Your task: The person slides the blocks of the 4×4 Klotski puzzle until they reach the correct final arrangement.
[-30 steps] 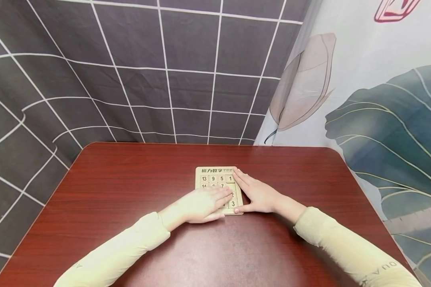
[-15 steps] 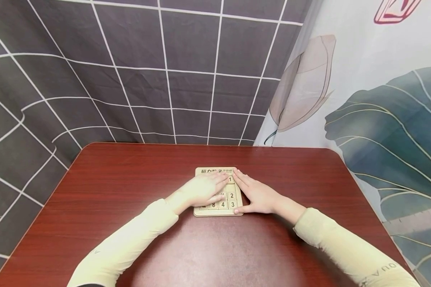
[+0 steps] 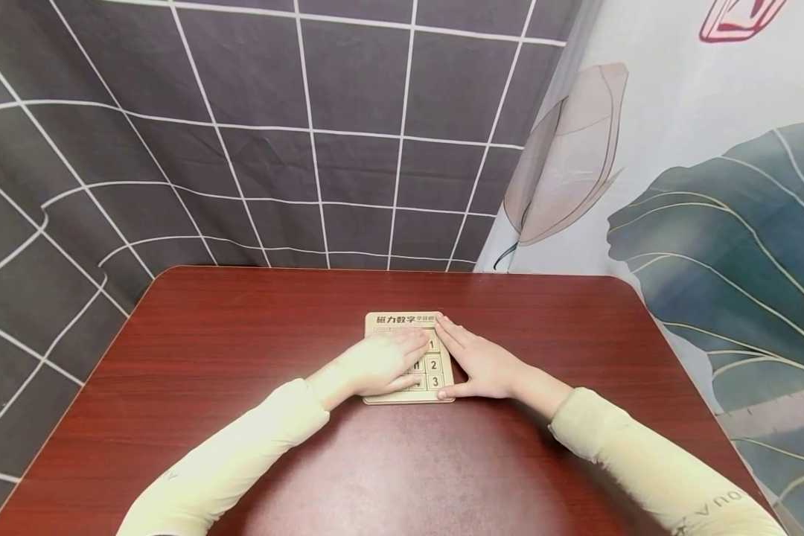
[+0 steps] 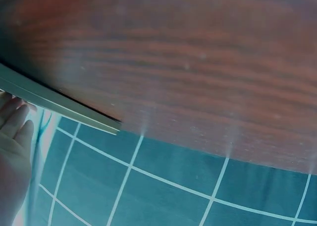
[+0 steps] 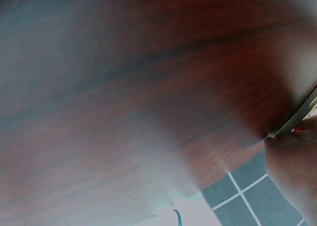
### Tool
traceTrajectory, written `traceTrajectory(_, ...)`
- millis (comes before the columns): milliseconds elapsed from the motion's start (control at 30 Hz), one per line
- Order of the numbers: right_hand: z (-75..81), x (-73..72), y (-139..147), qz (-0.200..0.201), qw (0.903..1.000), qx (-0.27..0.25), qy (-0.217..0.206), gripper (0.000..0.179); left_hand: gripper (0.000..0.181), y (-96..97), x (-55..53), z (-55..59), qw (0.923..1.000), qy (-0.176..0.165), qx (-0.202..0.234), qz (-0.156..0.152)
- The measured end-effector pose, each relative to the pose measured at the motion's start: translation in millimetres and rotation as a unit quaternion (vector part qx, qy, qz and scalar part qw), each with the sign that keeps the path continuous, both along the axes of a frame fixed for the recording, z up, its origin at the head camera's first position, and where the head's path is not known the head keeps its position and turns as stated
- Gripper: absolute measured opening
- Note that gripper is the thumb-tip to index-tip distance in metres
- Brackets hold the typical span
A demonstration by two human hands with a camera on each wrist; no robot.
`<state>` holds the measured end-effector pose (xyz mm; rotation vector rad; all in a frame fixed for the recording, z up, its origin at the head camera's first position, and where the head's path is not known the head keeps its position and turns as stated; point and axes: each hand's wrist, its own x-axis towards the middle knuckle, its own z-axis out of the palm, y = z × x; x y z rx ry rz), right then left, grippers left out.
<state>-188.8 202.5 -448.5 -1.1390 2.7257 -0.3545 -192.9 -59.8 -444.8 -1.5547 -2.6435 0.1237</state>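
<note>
A pale wooden sliding number puzzle (image 3: 402, 399) lies flat on the table. Its tiles marked 1, 2 and 3 stand in the right column, with the slot above the 1 tile (image 3: 432, 344) uncovered. My left hand (image 3: 383, 362) lies palm down across the board, its fingertips on or beside the 1 tile and hiding most other tiles. Along the board's right side, my right hand (image 3: 485, 366) rests with straight fingers at the top corner and the thumb at the bottom corner. In the left wrist view, the board's edge (image 4: 64, 106) runs above my left fingers.
A reddish-brown wooden table (image 3: 254, 320) carries the puzzle. Behind it hangs a dark grey curtain (image 3: 355, 171) with white grid lines. To the right is a white curtain (image 3: 677, 97) with leaf prints.
My left hand has moved up the board from the lower tiles, then slightly back down. The 1 tile has slid down one slot toward the 2. My right hand stays put.
</note>
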Motion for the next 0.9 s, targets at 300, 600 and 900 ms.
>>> traceTrajectory(300,-1.9,0.1,1.8,0.0,1.0,-0.002,0.006,0.115,0.062,-5.0,3.3,-2.2,0.9998,-0.018,-0.001,-0.005)
traceTrajectory(600,-2.9,0.3,1.0,-0.002,1.0,0.001,0.001,0.116,0.064,-24.7,-8.0,-0.6,0.9995,-0.021,0.009,0.02)
traceTrajectory(900,-1.4,0.1,0.5,0.0,1.0,0.0,-0.002,0.115,0.062,-25.4,-8.3,4.5,0.9991,-0.029,0.002,0.03)
